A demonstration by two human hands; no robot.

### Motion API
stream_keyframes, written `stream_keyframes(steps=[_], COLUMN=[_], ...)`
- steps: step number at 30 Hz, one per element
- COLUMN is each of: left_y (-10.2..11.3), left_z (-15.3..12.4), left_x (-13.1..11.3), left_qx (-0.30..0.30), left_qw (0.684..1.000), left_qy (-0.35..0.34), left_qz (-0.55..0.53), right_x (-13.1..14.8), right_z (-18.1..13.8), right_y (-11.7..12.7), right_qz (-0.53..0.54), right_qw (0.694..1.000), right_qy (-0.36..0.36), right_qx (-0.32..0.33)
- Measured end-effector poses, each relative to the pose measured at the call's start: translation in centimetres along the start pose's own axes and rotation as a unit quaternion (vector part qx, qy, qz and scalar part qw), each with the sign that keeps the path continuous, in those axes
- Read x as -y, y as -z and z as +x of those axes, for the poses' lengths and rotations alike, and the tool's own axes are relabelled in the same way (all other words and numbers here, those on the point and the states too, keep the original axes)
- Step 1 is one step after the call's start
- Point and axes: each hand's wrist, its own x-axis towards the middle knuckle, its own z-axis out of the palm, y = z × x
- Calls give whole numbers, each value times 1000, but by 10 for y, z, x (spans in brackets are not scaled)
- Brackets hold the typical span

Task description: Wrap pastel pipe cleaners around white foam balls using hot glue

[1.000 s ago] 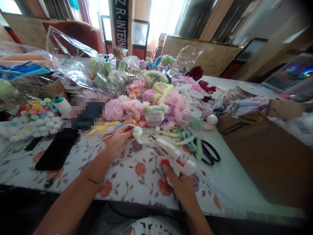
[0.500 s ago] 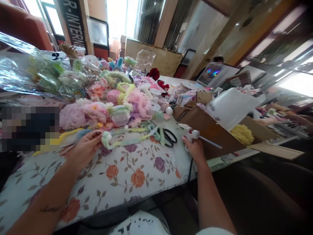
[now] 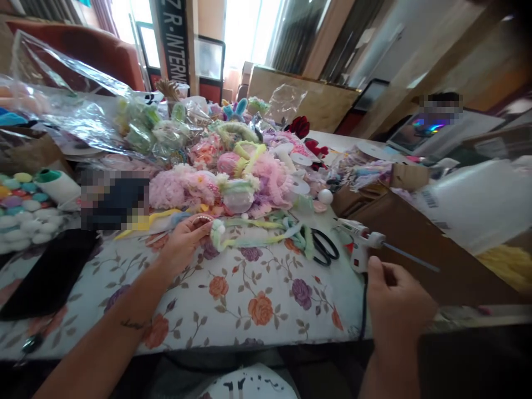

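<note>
My left hand (image 3: pixel 183 244) rests on the flowered tablecloth (image 3: pixel 249 293), its fingers pinched on the end of a green and yellow fuzzy pipe-cleaner strand (image 3: pixel 253 233) tipped with a white pom-pom (image 3: pixel 219 228). A white hot glue gun (image 3: pixel 358 243) stands at the table's right edge, with a glue stick jutting out to the right. My right hand (image 3: pixel 394 302) hovers just behind its handle. The fingers are loosely curled, the thumb is apart, and nothing is in them. The gun's black cord (image 3: pixel 364 305) hangs off the table edge.
Black scissors (image 3: pixel 326 246) lie between the strand and the gun. A heap of pink and green fuzzy crafts (image 3: pixel 233 177) fills the table's middle. Coloured pom-poms (image 3: pixel 20 216) and a black phone (image 3: pixel 50 271) lie at left. An open cardboard box (image 3: pixel 399 221) stands at right.
My right hand carried the glue gun from the table's middle to its right edge, stood it there and drew back off the handle. My left hand kept hold of the strand.
</note>
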Motion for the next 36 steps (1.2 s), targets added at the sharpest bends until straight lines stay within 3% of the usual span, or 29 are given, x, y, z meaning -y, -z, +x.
stream_keyframes(steps=[1, 2, 5, 7, 9, 13, 16, 18, 21, 26, 31, 36], left_y=[0, -1, -1, -1, 0, 1, 1, 0, -1, -2, -1, -2], left_z=[0, 0, 0, 0, 0, 1, 1, 2, 2, 1, 1, -2], left_x=[0, 0, 0, 0, 0, 0, 3, 6, 11, 14, 13, 9], left_qx=[0, 1, -1, -3, -5, -11, -13, -14, -14, -1, -13, -17], left_qw=[1000, 1000, 1000, 999, 997, 995, 994, 995, 996, 995, 988, 970], left_qy=[-4, -10, -26, -39, -58, -88, -89, -86, -77, -77, -110, -145], left_qz=[0, 3, 17, 33, 44, 48, 55, 55, 54, 60, 108, 192], right_x=[18, 39, 103, 138, 161, 177, 173, 169, 164, 158, 151, 149], right_z=[-15, -30, -63, -75, -82, -92, -97, -98, -96, -97, -98, -93], right_y=[2, 2, -15, -35, -57, -83, -84, -80, -75, -74, -76, -79], right_qz=[71, 149, 292, 349, 365, 415, 473, 490, 486, 404, 305, 208], right_qw=[997, 986, 906, 858, 840, 802, 749, 733, 747, 817, 817, 820], right_qy=[15, 51, 179, 221, 224, 198, 152, 128, 131, 268, 427, 530], right_qx=[0, 47, 248, 306, 335, 383, 438, 455, 434, 313, 237, 63])
